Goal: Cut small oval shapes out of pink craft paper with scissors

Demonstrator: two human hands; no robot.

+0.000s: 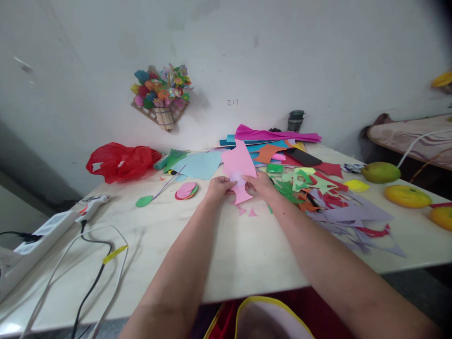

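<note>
My left hand (pixel 220 189) and my right hand (pixel 260 185) grip a sheet of pink paper (pixel 240 161) from its two sides, tilted up above the table. Between my fingertips a pale lilac paper disc (pixel 237 178) lies against the pink sheet, pinched along with it. Small pink scraps (pixel 252 212) lie on the table just below. To the left of my left hand is a stack of paper circles (pixel 187 189), pink on top with green and red beneath. Farther left rests a green paper disc (pixel 144 201) beside a thin lilac stem (pixel 168 182).
Paper offcuts (pixel 328 195) in several colours spread on the right, near mangoes (pixel 407 196). Coloured sheets (pixel 275 137) and a dark phone-like slab (pixel 302 157) lie behind my hands. A red plastic bag (pixel 122 162), a glue gun (pixel 94 205) and a power strip (pixel 44 240) with cables occupy the left.
</note>
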